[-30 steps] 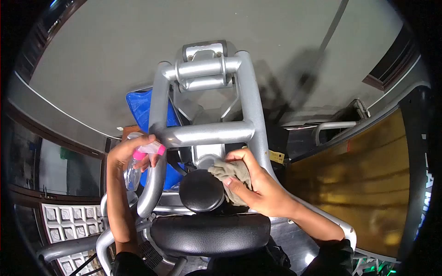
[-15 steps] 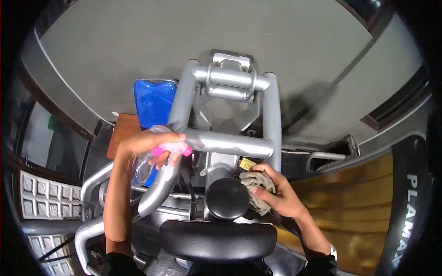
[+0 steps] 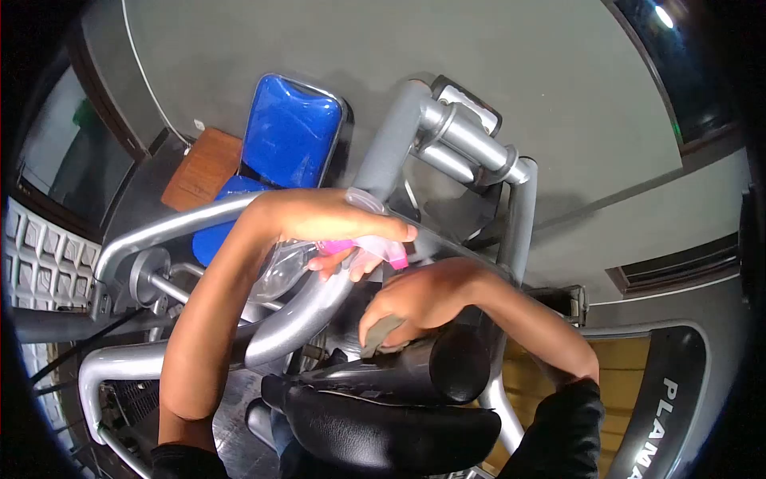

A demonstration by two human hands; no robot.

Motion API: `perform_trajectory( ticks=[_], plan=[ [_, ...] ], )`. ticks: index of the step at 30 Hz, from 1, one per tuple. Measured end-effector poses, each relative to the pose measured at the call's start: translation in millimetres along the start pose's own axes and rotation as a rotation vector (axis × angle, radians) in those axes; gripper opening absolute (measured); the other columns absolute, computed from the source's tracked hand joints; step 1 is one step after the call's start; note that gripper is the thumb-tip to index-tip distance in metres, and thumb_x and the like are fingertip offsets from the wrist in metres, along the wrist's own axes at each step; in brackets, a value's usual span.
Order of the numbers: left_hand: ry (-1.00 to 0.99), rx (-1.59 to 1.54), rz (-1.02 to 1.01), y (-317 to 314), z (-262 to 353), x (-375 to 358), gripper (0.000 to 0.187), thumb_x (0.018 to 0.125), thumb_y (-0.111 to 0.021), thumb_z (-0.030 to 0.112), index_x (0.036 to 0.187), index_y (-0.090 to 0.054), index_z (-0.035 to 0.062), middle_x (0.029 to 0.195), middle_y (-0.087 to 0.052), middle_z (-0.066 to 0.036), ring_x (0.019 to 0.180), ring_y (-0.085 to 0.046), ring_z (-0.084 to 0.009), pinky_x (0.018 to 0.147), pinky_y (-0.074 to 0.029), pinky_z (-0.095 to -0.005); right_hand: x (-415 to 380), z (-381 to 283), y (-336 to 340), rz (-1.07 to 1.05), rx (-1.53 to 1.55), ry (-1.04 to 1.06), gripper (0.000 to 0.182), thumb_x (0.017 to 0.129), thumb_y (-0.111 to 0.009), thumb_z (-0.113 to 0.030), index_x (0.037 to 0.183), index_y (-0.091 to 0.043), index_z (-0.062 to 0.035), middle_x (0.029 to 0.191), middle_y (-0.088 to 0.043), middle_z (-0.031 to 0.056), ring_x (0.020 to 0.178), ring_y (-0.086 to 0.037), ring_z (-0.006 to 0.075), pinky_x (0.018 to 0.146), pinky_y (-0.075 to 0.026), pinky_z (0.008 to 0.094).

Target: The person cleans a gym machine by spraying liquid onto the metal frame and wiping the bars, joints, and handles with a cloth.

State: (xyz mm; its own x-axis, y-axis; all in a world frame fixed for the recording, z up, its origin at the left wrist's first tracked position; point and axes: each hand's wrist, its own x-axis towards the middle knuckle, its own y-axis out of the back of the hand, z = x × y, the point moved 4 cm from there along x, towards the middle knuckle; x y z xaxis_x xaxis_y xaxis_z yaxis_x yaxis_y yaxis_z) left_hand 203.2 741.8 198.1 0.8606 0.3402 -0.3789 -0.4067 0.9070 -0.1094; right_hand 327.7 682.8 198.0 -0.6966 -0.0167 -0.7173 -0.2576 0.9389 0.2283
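Observation:
My left hand [image 3: 319, 219] grips a clear spray bottle [image 3: 283, 267] with a pink trigger head [image 3: 375, 249], held against the silver frame [image 3: 383, 160] of a gym machine. My right hand [image 3: 419, 297] presses a grey-brown cloth [image 3: 381, 331] onto the black roller pad [image 3: 447, 363], fingers curled over it; only a corner of the cloth shows under the fingers. The black padded seat [image 3: 383, 423] lies just below the roller.
A blue padded seat and backrest [image 3: 291, 132] of another machine stands behind the frame, next to a brown wooden surface [image 3: 201, 169]. A white lattice panel [image 3: 40, 267] is at the left. A black part with white lettering [image 3: 674, 415] is at the lower right.
The view has tilted and swung right. My right hand with the cloth moved from the roller's right side onto its top. My left hand stays on the spray bottle.

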Motion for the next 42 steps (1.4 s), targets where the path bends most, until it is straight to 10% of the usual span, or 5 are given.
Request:
perform_trajectory(
  ticks=[7, 14, 17, 25, 42],
  plan=[
    [-0.006, 0.010, 0.038, 1.6, 1.6, -3.1, 0.056, 0.097, -0.057, 0.052, 0.101, -0.071, -0.0015, 0.065, -0.062, -0.007, 0.040, -0.049, -0.0121, 0.038, -0.039, -0.0251, -14.2, -48.4, 20.4, -0.400, 0.093, 0.235, 0.035, 0.085, -0.066, -0.013, 0.119, -0.066, -0.0046, 0.111, -0.070, 0.0136, 0.103, -0.066, 0.0299, 0.089, -0.050, 0.0389],
    [-0.049, -0.001, 0.028, 4.6, -2.3, 2.0, 0.057, 0.095, -0.058, 0.053, 0.104, -0.069, -0.0019, 0.066, -0.061, -0.007, 0.038, -0.047, -0.0123, 0.038, -0.040, -0.0257, -14.2, -27.6, 0.3, 0.097, -0.202, -0.108, 0.035, 0.085, -0.063, -0.019, 0.118, -0.067, -0.0070, 0.109, -0.071, 0.0119, 0.102, -0.065, 0.0296, 0.091, -0.049, 0.0384],
    [-0.076, -0.002, 0.071, 4.8, -1.2, 0.6, 0.060, 0.093, -0.059, 0.056, 0.104, -0.069, -0.0022, 0.067, -0.062, -0.008, 0.038, -0.047, -0.0127, 0.039, -0.041, -0.0258, 11.4, -13.3, -4.4, -0.066, -0.147, -0.133, 0.038, 0.085, -0.061, -0.024, 0.119, -0.067, -0.0076, 0.111, -0.071, 0.0122, 0.101, -0.065, 0.0301, 0.093, -0.048, 0.0385],
    [-0.008, 0.041, 0.108, 4.6, 0.4, 0.2, 0.059, 0.092, -0.061, 0.059, 0.095, -0.069, 0.0005, 0.071, -0.064, -0.009, 0.039, -0.050, -0.0131, 0.041, -0.045, -0.0281, -71.5, -22.8, 1.7, 0.391, -0.018, 0.242, 0.037, 0.082, -0.070, -0.004, 0.119, -0.066, -0.0061, 0.114, -0.068, 0.0108, 0.105, -0.064, 0.0310, 0.095, -0.049, 0.0393],
    [-0.036, 0.073, 0.049, -5.0, 4.9, -1.2, 0.065, 0.094, -0.057, 0.062, 0.101, -0.069, -0.0021, 0.072, -0.065, -0.009, 0.040, -0.051, -0.0139, 0.043, -0.048, -0.0282, -134.0, -61.8, -86.9, 1.103, -0.255, 0.076, 0.062, 0.061, -0.076, -0.001, 0.121, -0.070, -0.0156, 0.120, -0.067, 0.0041, 0.105, -0.065, 0.0305, 0.091, -0.056, 0.0406]
  ],
)
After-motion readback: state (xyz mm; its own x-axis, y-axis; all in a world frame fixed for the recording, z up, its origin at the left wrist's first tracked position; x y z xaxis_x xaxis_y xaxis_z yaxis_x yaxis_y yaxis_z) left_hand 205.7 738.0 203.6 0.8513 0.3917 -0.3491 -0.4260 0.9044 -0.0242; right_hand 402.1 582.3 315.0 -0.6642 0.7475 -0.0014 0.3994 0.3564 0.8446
